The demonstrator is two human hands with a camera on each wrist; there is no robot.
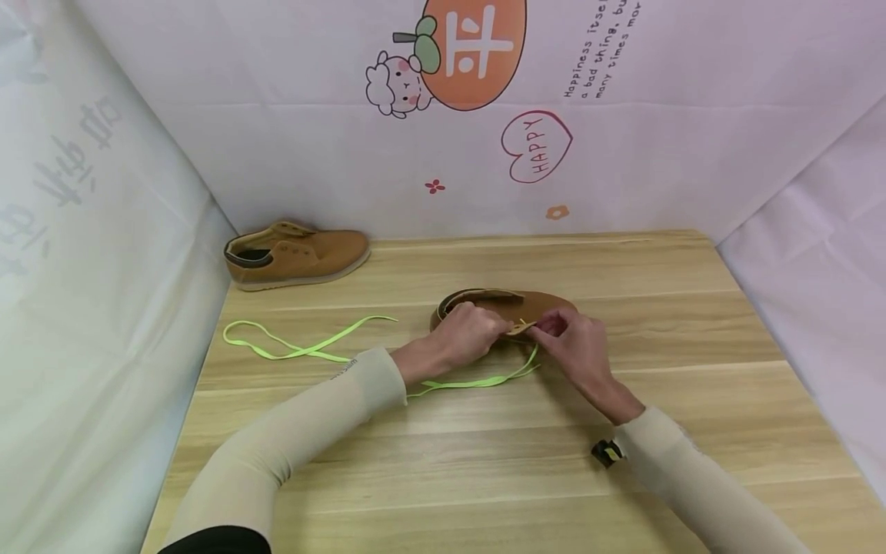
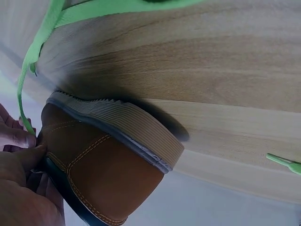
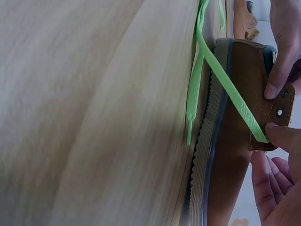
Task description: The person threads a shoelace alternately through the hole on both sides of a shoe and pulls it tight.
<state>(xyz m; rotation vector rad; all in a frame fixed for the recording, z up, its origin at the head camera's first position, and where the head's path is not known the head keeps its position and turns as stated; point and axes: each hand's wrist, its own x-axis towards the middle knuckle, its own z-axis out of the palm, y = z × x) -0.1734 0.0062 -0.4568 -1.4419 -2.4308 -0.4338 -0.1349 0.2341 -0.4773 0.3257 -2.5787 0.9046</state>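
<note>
A brown leather shoe (image 1: 547, 302) with a ribbed pale sole stands on the wooden table, toe to the right. My left hand (image 1: 471, 335) pinches its near eyelet flap (image 3: 287, 104), the thumb lying beside the metal eyelets in the right wrist view. At the flap's toe-side corner, my right hand (image 1: 580, 346) pinches the flat green shoelace (image 3: 230, 89) against the leather. That lace runs up from the table to the corner eyelet, which the right thumb partly covers. A small yellowish tip shows above the flap in the head view.
A matching brown shoe (image 1: 304, 258), its eyelets unlaced, stands at the table's back left corner. More green lace (image 1: 298, 350) lies looped on the left; the left forearm hides whether it joins the other length. White printed cloth (image 1: 332, 154) walls the back and sides.
</note>
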